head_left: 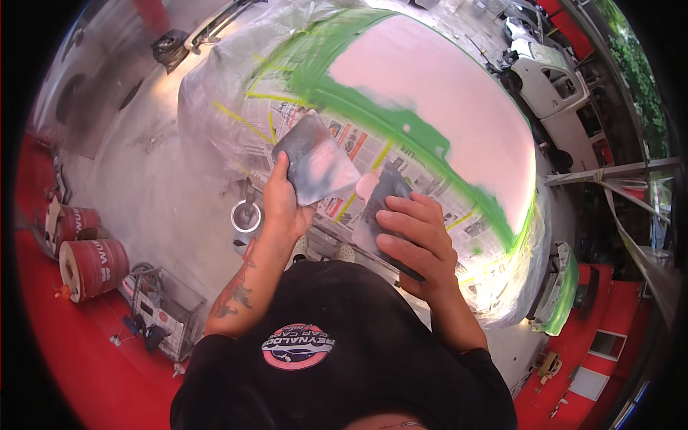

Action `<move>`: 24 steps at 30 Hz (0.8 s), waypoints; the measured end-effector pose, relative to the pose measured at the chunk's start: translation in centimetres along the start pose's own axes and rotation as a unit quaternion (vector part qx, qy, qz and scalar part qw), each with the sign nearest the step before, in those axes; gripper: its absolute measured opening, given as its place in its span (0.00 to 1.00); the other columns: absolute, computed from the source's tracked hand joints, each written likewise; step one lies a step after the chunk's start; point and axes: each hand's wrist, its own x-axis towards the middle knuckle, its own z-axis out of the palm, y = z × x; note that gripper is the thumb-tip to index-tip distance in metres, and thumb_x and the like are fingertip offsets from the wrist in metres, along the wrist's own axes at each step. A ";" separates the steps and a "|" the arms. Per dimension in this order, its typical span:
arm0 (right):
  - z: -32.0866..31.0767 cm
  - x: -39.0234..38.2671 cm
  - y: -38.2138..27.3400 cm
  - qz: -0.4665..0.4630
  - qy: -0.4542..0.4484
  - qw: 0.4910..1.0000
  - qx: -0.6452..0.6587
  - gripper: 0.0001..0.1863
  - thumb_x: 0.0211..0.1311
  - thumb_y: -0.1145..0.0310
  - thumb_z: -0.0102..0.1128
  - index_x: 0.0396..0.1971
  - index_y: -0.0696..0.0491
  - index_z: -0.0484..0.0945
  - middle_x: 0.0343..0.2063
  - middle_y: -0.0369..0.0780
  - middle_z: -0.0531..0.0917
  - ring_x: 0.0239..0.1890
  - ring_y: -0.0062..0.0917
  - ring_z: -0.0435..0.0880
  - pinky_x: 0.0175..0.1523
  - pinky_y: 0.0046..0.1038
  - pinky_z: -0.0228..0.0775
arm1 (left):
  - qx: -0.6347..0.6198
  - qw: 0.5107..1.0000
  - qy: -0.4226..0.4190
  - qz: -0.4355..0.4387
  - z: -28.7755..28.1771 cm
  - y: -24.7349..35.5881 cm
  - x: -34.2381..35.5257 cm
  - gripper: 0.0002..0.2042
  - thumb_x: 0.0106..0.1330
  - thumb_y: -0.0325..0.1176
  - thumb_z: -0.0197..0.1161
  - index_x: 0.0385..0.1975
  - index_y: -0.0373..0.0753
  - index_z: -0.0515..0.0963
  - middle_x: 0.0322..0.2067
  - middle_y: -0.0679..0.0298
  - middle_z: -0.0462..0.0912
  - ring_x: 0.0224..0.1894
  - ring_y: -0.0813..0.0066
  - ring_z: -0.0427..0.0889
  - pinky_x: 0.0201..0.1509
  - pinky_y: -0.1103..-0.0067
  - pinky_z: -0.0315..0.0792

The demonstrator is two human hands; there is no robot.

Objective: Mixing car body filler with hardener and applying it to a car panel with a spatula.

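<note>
My left hand (282, 197) grips a flat grey board (309, 154) smeared with pale pink and dark streaks, thumb along its edge. In my right hand (423, 240) is a dark, flat, rectangular spreader (371, 215), held under bent fingers. A blob of pink paste (367, 185) shows at the spreader's far edge, close to the board's right corner. Beyond both hands lies a curved vehicle panel (423, 68), pale pink in its middle with a green border (358, 107). Newspaper (358, 147) and yellow tape (383, 153) mask the panel's near side.
Plastic sheeting (208, 100) drapes the vehicle. An open can (246, 216) stands left of my left forearm. Farther left are a red bucket (93, 269) and a grey cart (168, 312). A green-edged part (559, 294) and a white truck cab (545, 79) are at the right.
</note>
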 end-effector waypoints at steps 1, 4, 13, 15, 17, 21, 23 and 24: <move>0.3 0.1 0.2 0.014 0.012 0.999 0.037 0.30 0.53 0.86 0.59 0.57 0.48 0.81 0.60 0.46 0.79 0.64 0.42 0.78 0.67 0.46 0.68 | -0.015 0.999 -0.006 -0.033 0.4 -0.4 -0.6 0.25 0.83 0.47 0.42 0.65 0.31 0.69 0.58 0.52 0.80 0.59 0.58 0.82 0.64 0.61 0.77; 3.3 -0.7 2.6 0.081 0.044 0.991 0.098 0.36 0.52 0.90 0.56 0.62 0.47 0.79 0.64 0.48 0.74 0.65 0.45 0.76 0.67 0.43 0.69 | -0.001 0.998 -0.034 -0.049 0.9 -1.7 -2.4 0.26 0.83 0.47 0.41 0.66 0.31 0.68 0.60 0.50 0.79 0.60 0.56 0.81 0.66 0.60 0.76; 2.6 -4.6 6.1 0.381 0.119 0.854 0.332 0.25 0.69 0.78 0.59 0.66 0.60 0.70 0.57 0.42 0.80 0.58 0.27 0.79 0.64 0.29 0.69 | 0.127 0.985 -0.079 0.083 -1.5 -2.8 -2.1 0.25 0.83 0.49 0.46 0.63 0.30 0.69 0.56 0.52 0.80 0.54 0.62 0.84 0.59 0.65 0.80; 2.9 -4.4 5.0 0.404 0.049 0.849 0.338 0.24 0.73 0.74 0.59 0.65 0.63 0.69 0.58 0.41 0.79 0.59 0.24 0.78 0.64 0.29 0.69 | 0.140 0.979 -0.077 0.129 -1.4 -2.8 -1.7 0.26 0.82 0.50 0.47 0.62 0.30 0.69 0.56 0.53 0.80 0.54 0.63 0.84 0.60 0.66 0.80; 2.7 -3.4 5.0 0.322 -0.108 0.936 0.088 0.25 0.65 0.79 0.59 0.63 0.59 0.73 0.56 0.45 0.82 0.57 0.38 0.81 0.61 0.34 0.73 | 0.153 0.975 -0.065 0.150 -1.3 -2.7 -1.3 0.25 0.83 0.50 0.47 0.58 0.30 0.72 0.51 0.56 0.81 0.50 0.68 0.83 0.56 0.69 0.79; -0.4 -0.6 5.9 0.312 -0.106 0.933 -0.145 0.31 0.50 0.82 0.59 0.58 0.49 0.80 0.55 0.39 0.84 0.57 0.42 0.81 0.60 0.43 0.73 | 0.362 0.917 -0.068 0.149 -1.2 -1.9 -1.4 0.23 0.83 0.49 0.48 0.47 0.30 0.78 0.37 0.65 0.81 0.38 0.78 0.77 0.44 0.76 0.73; -0.5 0.5 6.1 0.162 -0.126 0.952 -0.227 0.33 0.44 0.83 0.59 0.55 0.45 0.83 0.54 0.36 0.85 0.57 0.39 0.81 0.59 0.45 0.71 | 0.477 0.849 -0.115 0.196 -1.2 -1.7 -1.6 0.24 0.82 0.49 0.49 0.39 0.30 0.78 0.27 0.68 0.75 0.32 0.80 0.68 0.36 0.75 0.67; -0.3 0.7 5.9 0.102 -0.139 0.947 -0.270 0.34 0.41 0.84 0.60 0.54 0.44 0.84 0.53 0.34 0.85 0.57 0.38 0.81 0.59 0.46 0.71 | 0.491 0.841 -0.105 0.203 -1.2 -1.6 -1.5 0.24 0.82 0.49 0.49 0.39 0.30 0.78 0.27 0.68 0.75 0.32 0.80 0.67 0.35 0.75 0.67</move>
